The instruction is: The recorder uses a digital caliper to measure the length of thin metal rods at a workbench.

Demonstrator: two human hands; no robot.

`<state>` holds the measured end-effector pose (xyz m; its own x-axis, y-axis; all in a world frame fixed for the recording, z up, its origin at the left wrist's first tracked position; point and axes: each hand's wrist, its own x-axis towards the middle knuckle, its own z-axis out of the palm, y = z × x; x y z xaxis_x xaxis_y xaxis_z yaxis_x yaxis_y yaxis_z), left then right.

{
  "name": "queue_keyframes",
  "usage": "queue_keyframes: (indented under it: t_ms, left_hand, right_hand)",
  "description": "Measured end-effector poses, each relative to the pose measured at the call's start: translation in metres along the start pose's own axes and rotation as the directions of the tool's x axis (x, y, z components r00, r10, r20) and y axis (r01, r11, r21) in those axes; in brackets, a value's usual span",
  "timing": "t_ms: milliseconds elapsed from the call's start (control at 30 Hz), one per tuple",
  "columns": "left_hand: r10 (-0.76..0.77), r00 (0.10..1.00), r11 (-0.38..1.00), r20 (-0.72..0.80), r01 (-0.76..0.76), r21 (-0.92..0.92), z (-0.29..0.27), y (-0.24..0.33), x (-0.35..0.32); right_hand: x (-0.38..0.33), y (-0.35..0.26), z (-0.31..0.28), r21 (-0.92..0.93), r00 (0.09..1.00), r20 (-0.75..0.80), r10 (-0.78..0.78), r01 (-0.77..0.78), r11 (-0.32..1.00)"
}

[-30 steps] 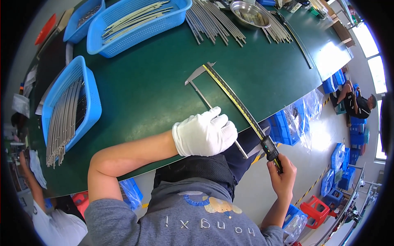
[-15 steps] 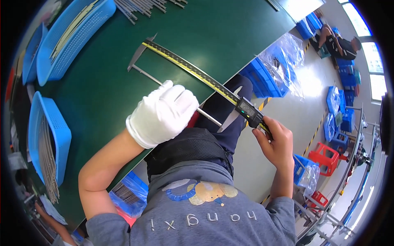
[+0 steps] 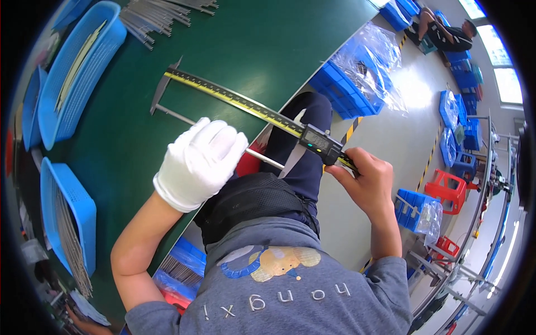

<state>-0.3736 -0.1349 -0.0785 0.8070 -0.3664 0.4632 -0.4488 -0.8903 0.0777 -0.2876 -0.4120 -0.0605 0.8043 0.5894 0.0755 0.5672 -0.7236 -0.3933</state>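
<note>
My left hand, in a white glove, is closed around a thin metal rod, whose two ends stick out on either side of the fist. A long digital caliper with a black and yellow scale lies slantwise beyond that hand. Its far jaw meets the rod's far end, and its near jaw is at the rod's near end. My bare right hand grips the caliper's beam end, just past the display housing. The caliper spans from over the green table to above my lap.
Loose metal rods lie on the green table at the far left. Light blue baskets stand along the left, one holding rods. Blue crates with plastic bags, red stools and a seated person are to the right.
The whole view has shifted, so the baskets and rods appear further left and lower. Caliper and rod stay together between my hands, which keep their grips.
</note>
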Motion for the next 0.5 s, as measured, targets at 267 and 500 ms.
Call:
queue_keyframes:
  t_ms: [267, 500]
  left_hand:
    - [0.002, 0.999, 0.994, -0.037, -0.006, -0.107, 0.001, -0.005, 0.005]
    - [-0.03, 0.999, 0.987, 0.018, 0.032, -0.156, -0.002, 0.003, 0.01]
  right_hand:
    - [-0.003, 0.002, 0.008, 0.016, 1.0, -0.016, -0.023, 0.024, 1.0]
    - [-0.003, -0.002, 0.005, 0.043, 1.0, 0.017, -0.022, 0.021, 0.999]
